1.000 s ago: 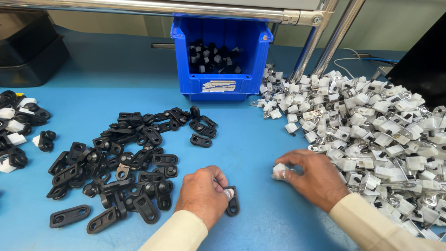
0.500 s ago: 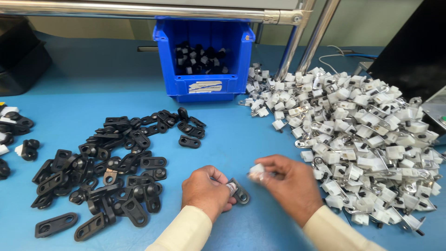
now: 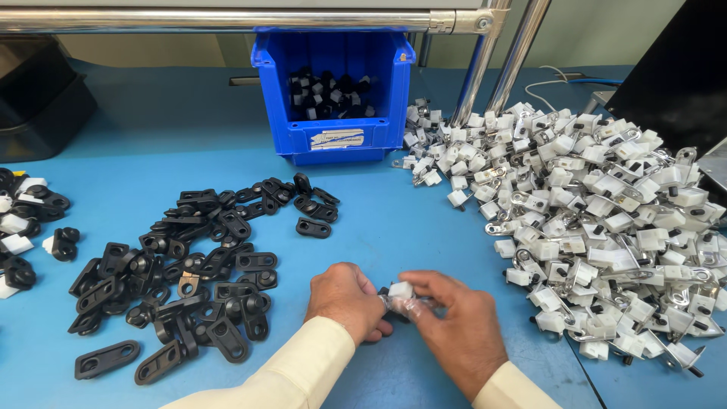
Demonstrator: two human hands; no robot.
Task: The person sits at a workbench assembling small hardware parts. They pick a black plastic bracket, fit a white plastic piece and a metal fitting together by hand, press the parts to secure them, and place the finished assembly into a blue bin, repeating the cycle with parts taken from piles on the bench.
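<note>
1. Both hands meet low in the middle of the blue table [image 3: 424,227]. L hand [image 3: 344,299] is curled shut around a small black plastic part, mostly hidden by the fingers. R hand [image 3: 454,322] pinches a small white clip w/ a shiny metal bit [image 3: 400,292] and holds it right against the black part. The two pieces touch between the hands.

2. How far along: looks like early or mid work. The blue bin [image 3: 333,136] at the back holds some joined black & white pieces, but it is far from full. Lots is left: a big pile of black flat parts [image 3: 197,265] on the L, and a much bigger heap of white clips [image 3: 606,220] on the R.

3. Other stuff: a few more black & white pieces [image 3: 26,227] at the far L edge, a black tray [image 3: 38,98] at back L, shiny metal rails [image 3: 227,19] over the bin, a dark screen [image 3: 674,76] at back R.

4. Nothing sits btw the hands & the bin, just bare table.
</note>
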